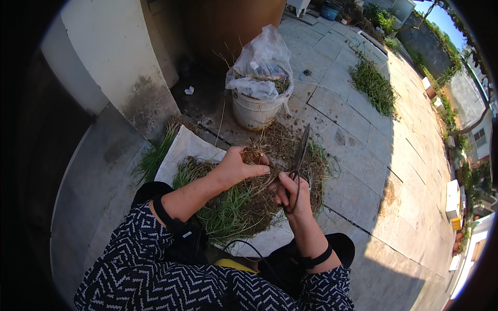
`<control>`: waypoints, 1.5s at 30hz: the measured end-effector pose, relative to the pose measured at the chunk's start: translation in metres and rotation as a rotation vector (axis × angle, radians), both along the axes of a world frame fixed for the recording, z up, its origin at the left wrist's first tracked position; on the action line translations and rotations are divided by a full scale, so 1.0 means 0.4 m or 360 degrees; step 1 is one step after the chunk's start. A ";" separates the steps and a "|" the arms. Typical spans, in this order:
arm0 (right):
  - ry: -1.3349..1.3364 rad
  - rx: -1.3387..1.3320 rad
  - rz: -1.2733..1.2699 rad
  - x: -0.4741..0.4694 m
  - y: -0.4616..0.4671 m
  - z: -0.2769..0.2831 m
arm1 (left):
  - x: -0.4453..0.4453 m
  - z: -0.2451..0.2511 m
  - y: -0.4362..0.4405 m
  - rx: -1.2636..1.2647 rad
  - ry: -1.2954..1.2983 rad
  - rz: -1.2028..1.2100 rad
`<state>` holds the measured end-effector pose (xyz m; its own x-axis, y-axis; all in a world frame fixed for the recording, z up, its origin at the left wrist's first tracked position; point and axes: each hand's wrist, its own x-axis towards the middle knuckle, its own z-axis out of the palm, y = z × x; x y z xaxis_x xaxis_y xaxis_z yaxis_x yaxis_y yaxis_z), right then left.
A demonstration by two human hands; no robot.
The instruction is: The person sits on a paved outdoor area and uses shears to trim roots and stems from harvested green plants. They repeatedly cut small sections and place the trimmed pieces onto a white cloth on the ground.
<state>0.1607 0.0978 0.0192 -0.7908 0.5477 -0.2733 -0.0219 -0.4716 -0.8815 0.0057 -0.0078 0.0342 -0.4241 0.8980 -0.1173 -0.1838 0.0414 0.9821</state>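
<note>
My left hand (243,166) grips a clump of dry, fibrous roots (256,147), with stems running toward my other hand. In my right hand (297,194) is a pair of dark metal scissors (301,149), its loop handles around the fingers and its blades pointing up and away from me. The blades look closed together. My right fingertips are close to the thin pale stems, but I cannot tell whether they pinch them. Below both hands spreads a pile of uprooted grass (229,214) with green blades and soil-covered roots, partly on a white woven sack (184,149).
A dirty white bucket (255,110), lined with a clear plastic bag (268,54) of plant debris, stands just beyond the pile. Left is a stained white pillar (128,66); behind, a large brown vessel (233,23). Cut greenery (373,83) lies on the paving by a white box (371,48).
</note>
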 end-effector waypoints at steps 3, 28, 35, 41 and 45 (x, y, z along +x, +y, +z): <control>-0.0029 0.0043 -0.0036 0.001 0.002 -0.006 | 0.009 -0.012 -0.006 -0.0063 0.0095 -0.0089; -0.0057 0.0244 0.0203 0.015 -0.006 0.008 | -0.007 0.011 -0.018 -0.0304 -0.0292 -0.0220; -0.0170 0.0601 0.0291 0.006 0.005 -0.001 | 0.014 -0.002 -0.005 -0.0115 -0.0056 -0.0126; -0.0157 0.0329 0.0220 0.006 -0.005 0.005 | -0.001 -0.018 -0.004 -0.0266 0.0023 -0.0067; -0.0104 0.0155 0.0101 0.004 0.002 0.008 | -0.008 -0.007 -0.008 -0.0077 0.0131 0.0015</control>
<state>0.1623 0.0985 0.0226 -0.8069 0.5236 -0.2733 0.0643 -0.3821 -0.9219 0.0025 -0.0109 0.0314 -0.4424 0.8881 -0.1249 -0.1033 0.0879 0.9908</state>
